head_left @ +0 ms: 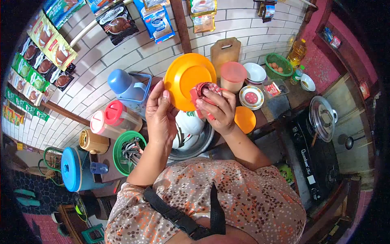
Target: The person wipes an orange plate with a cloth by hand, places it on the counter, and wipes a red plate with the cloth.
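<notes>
An orange plate (178,69) is raised at the centre of the head view, its underside ring facing me. My left hand (159,110) pinches its left edge between thumb and fingers. My right hand (217,107) is closed around a bunched red checked cloth (206,88) and presses it on the plate's lower right part. Below the hands, a metal basin (195,150) holds white dishes (189,124). Another orange plate (245,120) lies on the counter just right of my right forearm.
A green basket of cutlery (118,152), lidded pitchers (118,114) and a blue jug (124,83) stand at left. A pink-lidded container (233,77), bowls (255,73) and an egg basket (268,61) are behind right. The stove (313,162) is at far right.
</notes>
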Demonstrator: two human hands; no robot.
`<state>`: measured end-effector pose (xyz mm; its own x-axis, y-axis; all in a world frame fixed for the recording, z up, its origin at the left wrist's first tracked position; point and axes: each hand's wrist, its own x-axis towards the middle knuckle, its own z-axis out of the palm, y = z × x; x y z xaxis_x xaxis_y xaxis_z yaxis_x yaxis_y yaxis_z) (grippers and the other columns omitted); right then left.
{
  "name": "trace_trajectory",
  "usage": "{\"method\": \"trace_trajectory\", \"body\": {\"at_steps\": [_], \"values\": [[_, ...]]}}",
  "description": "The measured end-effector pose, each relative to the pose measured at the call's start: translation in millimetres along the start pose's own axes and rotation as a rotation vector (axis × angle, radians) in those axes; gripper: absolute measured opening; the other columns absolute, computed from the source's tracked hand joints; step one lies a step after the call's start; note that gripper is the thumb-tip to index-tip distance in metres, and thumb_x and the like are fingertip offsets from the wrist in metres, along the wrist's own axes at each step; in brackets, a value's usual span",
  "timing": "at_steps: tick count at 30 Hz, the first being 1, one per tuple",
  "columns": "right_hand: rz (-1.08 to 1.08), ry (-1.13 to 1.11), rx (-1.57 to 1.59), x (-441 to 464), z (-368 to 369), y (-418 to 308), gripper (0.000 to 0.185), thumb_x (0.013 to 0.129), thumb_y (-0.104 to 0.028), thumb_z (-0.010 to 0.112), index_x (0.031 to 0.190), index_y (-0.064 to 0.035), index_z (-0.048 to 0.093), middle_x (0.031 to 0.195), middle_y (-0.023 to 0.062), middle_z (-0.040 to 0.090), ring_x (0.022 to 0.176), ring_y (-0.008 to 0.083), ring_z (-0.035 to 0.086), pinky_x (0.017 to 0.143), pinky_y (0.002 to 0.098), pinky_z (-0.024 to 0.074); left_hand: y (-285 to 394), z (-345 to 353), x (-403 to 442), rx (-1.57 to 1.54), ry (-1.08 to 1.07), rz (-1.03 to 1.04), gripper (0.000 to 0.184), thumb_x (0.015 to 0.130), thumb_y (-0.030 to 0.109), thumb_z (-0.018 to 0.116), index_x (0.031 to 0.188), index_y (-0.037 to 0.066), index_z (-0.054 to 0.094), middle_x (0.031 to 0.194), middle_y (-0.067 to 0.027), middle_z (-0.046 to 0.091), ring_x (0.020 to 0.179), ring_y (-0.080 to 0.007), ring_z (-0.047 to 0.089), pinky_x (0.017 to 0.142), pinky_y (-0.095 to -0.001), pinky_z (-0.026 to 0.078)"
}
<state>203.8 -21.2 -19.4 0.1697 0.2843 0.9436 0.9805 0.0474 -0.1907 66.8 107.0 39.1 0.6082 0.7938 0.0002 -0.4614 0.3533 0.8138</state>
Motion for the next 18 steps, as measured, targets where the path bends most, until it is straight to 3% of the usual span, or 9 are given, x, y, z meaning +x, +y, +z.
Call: {"method": "trace_trajectory", "body": {"at_steps": [4,9,12,14,18], "values": [[0.059,0.044,0.010,1.0,-6.1,9.0,0.045,0.082,-0.015,0.086,0.125,-0.0224,0.073,0.134,0.0029,0.070,0.115,0.0242,0.064,0.096,0.0398,0.0503,3.5,-9.2,0.0,-0.039,-0.030,-0.022,0.038,0.104,0.016,0.066,0.142,0.013,0.060,0.130,-0.0035,0.070,0.104,-0.0164,0.074,0.076,-0.0322,0.067],[0.205,0.138,0.107,13.0,-9.0,18.7,0.031,0.086,-0.008,0.083,0.115,-0.0115,0.075,0.125,0.0120,0.071,0.112,0.0341,0.067,0.098,0.0458,0.0538,5.8,-15.8,-5.5,-0.014,-0.093,-0.042,0.036,0.104,0.014,0.066,0.140,0.013,0.062,0.128,-0.0026,0.070,0.099,-0.0144,0.074,0.078,-0.0310,0.065],[0.262,0.146,0.136,20.0,-8.3,22.7,0.030,0.086,-0.007,0.082,0.115,-0.0094,0.075,0.122,0.0124,0.073,0.110,0.0340,0.068,0.097,0.0441,0.0542,7.9,-11.8,-9.8,0.050,-0.033,-0.083,0.034,0.105,0.013,0.065,0.139,0.012,0.063,0.123,-0.0016,0.071,0.093,-0.0109,0.072,0.076,-0.0295,0.064],[0.266,0.154,0.140,27.3,-8.4,23.6,0.028,0.086,-0.007,0.082,0.114,-0.0080,0.075,0.118,0.0128,0.074,0.108,0.0332,0.069,0.097,0.0426,0.0542,1.0,-29.8,-4.8,0.008,-0.204,-0.078,0.032,0.106,0.013,0.064,0.137,0.011,0.064,0.118,-0.0012,0.072,0.091,-0.0092,0.070,0.078,-0.0288,0.063],[0.253,0.136,0.140,38.2,-6.7,25.0,0.028,0.087,-0.007,0.081,0.115,-0.0095,0.076,0.120,0.0104,0.075,0.109,0.0296,0.070,0.097,0.0412,0.0531,3.3,-26.5,-9.2,0.111,-0.200,-0.075,0.031,0.106,0.015,0.064,0.136,0.011,0.065,0.119,-0.0022,0.072,0.099,-0.0114,0.072,0.083,-0.0296,0.064]]}}
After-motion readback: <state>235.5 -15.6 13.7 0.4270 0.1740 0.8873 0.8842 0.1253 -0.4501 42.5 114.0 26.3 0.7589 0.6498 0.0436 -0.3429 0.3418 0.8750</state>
